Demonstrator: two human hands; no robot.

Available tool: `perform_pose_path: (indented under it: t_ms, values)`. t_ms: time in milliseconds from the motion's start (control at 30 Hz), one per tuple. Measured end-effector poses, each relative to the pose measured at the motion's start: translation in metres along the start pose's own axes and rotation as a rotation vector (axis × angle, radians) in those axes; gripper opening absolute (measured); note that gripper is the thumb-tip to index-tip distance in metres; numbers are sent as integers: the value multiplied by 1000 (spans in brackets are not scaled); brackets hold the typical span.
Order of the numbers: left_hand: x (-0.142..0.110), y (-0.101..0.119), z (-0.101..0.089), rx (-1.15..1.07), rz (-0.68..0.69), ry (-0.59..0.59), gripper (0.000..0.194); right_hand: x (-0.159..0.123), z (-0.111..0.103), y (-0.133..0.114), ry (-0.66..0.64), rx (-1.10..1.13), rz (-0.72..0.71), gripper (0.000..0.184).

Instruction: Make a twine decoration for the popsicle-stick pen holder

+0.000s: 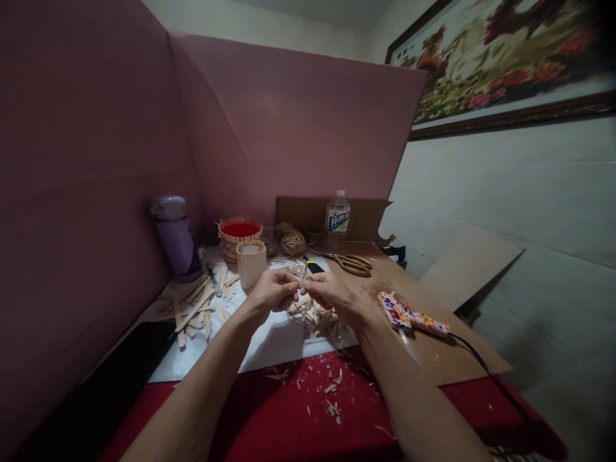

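Observation:
My left hand point(275, 290) and my right hand point(331, 292) meet above the middle of the table, fingertips nearly touching. Each one pinches a thin strand of twine point(303, 276) between thumb and forefinger; its lower end seems to hang below the hands. Under them lies a pile of wood scraps point(315, 314). Just behind my left hand stands a small cup of pale wooden sticks point(252, 266). A knife with a black and yellow handle point(315, 267) is partly hidden behind my right hand.
Craft sticks point(195, 314) lie scattered at left near a purple bottle point(177, 240). Behind are a stick-covered container point(228, 247), a twine ball point(293, 243), scissors point(355, 264) and a clear bottle point(337, 218). A corded glue gun point(409, 317) rests on cardboard point(462, 359) at right.

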State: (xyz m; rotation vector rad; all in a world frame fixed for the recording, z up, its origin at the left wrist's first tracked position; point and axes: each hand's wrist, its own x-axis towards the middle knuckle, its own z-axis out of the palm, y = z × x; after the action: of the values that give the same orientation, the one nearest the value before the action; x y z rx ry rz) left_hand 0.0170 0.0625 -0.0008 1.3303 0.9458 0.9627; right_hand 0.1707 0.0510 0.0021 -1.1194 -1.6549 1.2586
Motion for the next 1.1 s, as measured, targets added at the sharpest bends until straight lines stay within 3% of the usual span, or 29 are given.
perform_pose_path:
  t_ms: [367, 800, 967, 1100]
  values:
    - [-4, 6, 0, 38, 10, -33, 22, 1, -4, 2, -102, 132, 0, 12]
    - [-2, 4, -1, 29, 68, -62, 14, -1, -8, 5, -115, 80, -1, 22]
    - [0, 4, 3, 181, 69, 13, 11, 3, -9, 12, -129, 59, -34, 29]
    - [3, -2, 2, 413, 205, 123, 8, 3, -8, 12, -49, 59, -41, 26]
